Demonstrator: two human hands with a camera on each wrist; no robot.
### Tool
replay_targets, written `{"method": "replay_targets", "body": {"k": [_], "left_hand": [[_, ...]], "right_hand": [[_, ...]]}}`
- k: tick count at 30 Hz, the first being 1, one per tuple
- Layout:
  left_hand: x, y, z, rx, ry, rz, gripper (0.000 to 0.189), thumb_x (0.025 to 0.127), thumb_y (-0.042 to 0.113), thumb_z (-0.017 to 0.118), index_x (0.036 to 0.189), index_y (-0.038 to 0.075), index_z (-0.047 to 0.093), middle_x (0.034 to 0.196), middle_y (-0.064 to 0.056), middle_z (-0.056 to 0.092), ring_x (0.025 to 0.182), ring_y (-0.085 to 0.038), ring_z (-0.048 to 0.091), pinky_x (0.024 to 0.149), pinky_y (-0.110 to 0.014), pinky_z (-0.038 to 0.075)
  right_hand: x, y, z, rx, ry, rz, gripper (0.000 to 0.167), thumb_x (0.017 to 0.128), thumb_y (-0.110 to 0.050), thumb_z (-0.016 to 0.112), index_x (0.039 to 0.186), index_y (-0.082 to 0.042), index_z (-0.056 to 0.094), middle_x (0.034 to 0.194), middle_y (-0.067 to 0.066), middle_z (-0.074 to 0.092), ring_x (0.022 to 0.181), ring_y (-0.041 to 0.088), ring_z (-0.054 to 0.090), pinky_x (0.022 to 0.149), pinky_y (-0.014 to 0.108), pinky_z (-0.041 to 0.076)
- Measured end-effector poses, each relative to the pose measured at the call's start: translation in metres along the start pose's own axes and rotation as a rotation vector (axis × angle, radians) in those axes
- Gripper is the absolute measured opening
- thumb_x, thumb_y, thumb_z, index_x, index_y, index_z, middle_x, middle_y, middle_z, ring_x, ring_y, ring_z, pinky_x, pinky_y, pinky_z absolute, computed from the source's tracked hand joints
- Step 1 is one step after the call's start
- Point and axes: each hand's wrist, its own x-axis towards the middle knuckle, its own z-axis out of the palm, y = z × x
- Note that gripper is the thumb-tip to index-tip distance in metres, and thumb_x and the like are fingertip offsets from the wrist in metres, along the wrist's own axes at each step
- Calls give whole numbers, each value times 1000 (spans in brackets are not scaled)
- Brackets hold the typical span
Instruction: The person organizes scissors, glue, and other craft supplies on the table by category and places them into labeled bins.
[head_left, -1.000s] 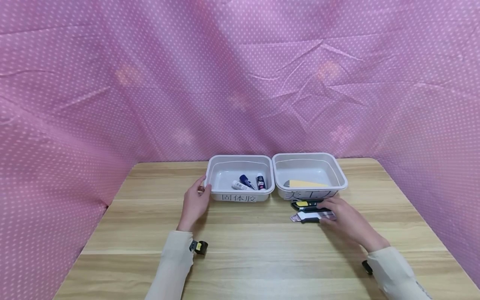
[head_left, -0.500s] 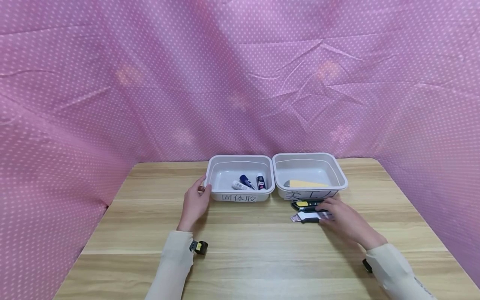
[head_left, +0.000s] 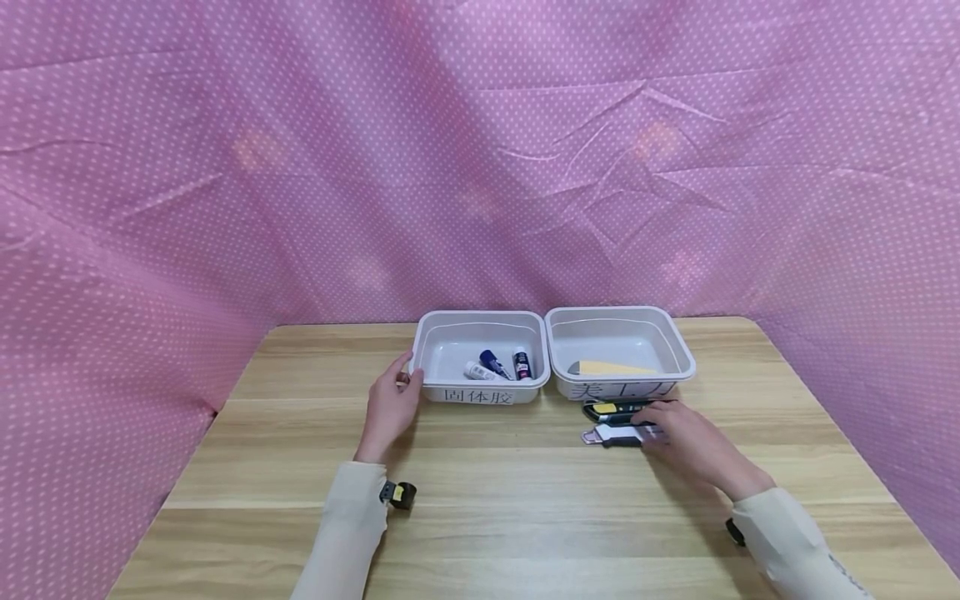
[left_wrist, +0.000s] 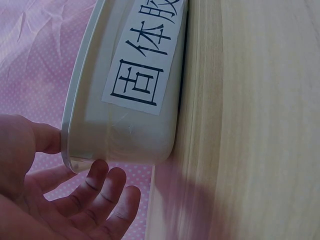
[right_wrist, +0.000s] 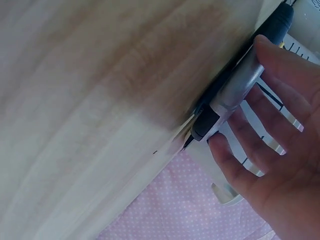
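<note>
At the left, your cream sleeve (head_left: 345, 517) carries a small black wrist camera (head_left: 402, 495), and your left hand (head_left: 392, 411) pinches the rim at the left end of the light-grey, rectangular plastic bin (head_left: 431, 333); the other fingers curl loosely below the rim, by the bin's end. A white label with black characters (head_left: 477, 397) is on its near wall. Inside, towards the near right, lie a white tube (head_left: 480, 371), a dark-blue tube with a blue cap (head_left: 493, 363) and a darker tube with a pink mark (head_left: 522, 363).

Just right of it stands the second light-grey plastic bin (head_left: 615, 323), also labelled. A yellow, long tool with a grey end (head_left: 611, 367) lies along its near side.

On the wood-grain table (head_left: 510, 508), just near of that second bin, you have a black-and-yellow cutter (head_left: 603, 409) and, nearer still, a white-and-black cutter (head_left: 617, 434), side by side. Your right hand (head_left: 693, 442) covers both cutters' right ends, thumb and fingers gripping the white-and-black one.
</note>
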Motion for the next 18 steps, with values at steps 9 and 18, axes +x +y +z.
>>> {"method": "replay_targets", "body": {"k": [9, 18], "left_hand": [[-1, 1, 0, 1, -1, -5, 49, 104, 23, 55, 151, 7, 49, 104, -17, 62, 68, -12, 52, 59, -24, 44], [-1, 0, 1, -3, -5, -6, 50, 104, 23, 55, 151, 7, 49, 104, -17, 62, 68, -12, 53, 58, -24, 44]], "right_hand": [[-2, -2, 0, -11, -7, 19, 31, 77, -2, 84, 105, -13, 74, 106, 6, 72, 102, 31, 67, 87, 52, 55], [-4, -1, 3, -43, -11, 21, 31, 79, -4, 83, 107, -13, 74, 109, 6, 72, 105, 31, 66, 86, 52, 55]]}}
